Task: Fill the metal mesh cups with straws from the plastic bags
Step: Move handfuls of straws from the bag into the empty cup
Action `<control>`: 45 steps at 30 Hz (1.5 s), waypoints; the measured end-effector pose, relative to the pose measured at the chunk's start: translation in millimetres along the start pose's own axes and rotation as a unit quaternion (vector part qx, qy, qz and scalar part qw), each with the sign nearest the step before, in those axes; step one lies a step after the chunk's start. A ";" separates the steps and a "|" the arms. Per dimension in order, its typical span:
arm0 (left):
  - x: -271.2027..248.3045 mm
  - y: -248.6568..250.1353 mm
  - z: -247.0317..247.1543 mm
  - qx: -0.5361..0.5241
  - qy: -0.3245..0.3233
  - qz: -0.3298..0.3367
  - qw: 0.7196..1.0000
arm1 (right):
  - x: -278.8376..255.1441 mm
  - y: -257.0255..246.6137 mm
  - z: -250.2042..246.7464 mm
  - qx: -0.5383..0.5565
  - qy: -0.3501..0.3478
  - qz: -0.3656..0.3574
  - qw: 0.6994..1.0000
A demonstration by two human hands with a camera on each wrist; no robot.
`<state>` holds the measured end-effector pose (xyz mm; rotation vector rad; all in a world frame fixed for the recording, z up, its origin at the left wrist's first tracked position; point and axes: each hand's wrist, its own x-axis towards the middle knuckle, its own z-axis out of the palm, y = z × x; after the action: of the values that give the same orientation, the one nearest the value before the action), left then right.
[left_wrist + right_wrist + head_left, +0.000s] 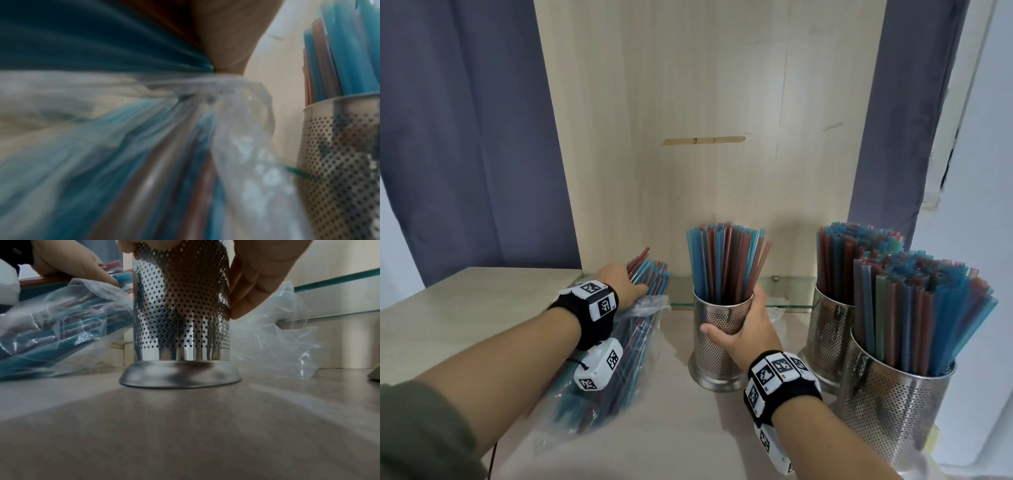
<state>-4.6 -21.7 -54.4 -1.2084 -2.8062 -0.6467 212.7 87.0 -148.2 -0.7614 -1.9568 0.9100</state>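
Middle cup: I see the perforated metal mesh cup (719, 337) standing upright on the table (482, 308), its flared base flat on the surface; it holds a loose bundle of blue and red straws (726, 263) that fan out above the rim.
Right hand: my right hand (748, 329) is wrapped round the middle cup's wall, thumb on the near side and fingers (252, 293) curled on the far side.
Bag: the clear plastic bag (613, 373) lies on its side left of the middle cup, with blue and red bagged straws (650, 274) poking out of its open mouth toward the back panel.
Left hand: my left hand (621, 284) lies over the straw ends at the bag's mouth; I cannot tell whether the fingers clasp them.
Right-side cups: two more mesh cups, the rear cup (828, 329) and the near cup (893, 401), stand close together, each packed full of straws.
Empty bag: a crumpled clear bag (273, 335) lies behind the middle cup.
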 end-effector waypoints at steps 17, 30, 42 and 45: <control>14.3 8.8 -55.6 -0.185 0.020 0.078 0.979 | 1.4 3.9 2.8 0.004 0.001 -0.002 1.000; 15.2 43.0 -171.7 -0.516 0.257 0.190 0.795 | 1.3 2.0 1.4 0.002 -0.003 -0.004 1.000; -21.2 81.2 -160.1 -0.721 0.197 0.087 0.659 | -0.2 2.3 2.5 -0.009 0.000 0.010 1.000; -27.4 98.8 -140.7 -0.689 0.219 0.090 0.685 | -0.6 0.1 1.9 -0.011 -0.002 0.012 1.000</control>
<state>63.5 -33.3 105.4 -0.9917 -1.4102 -2.7338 211.4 86.0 -149.3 -0.7977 -1.9680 0.9046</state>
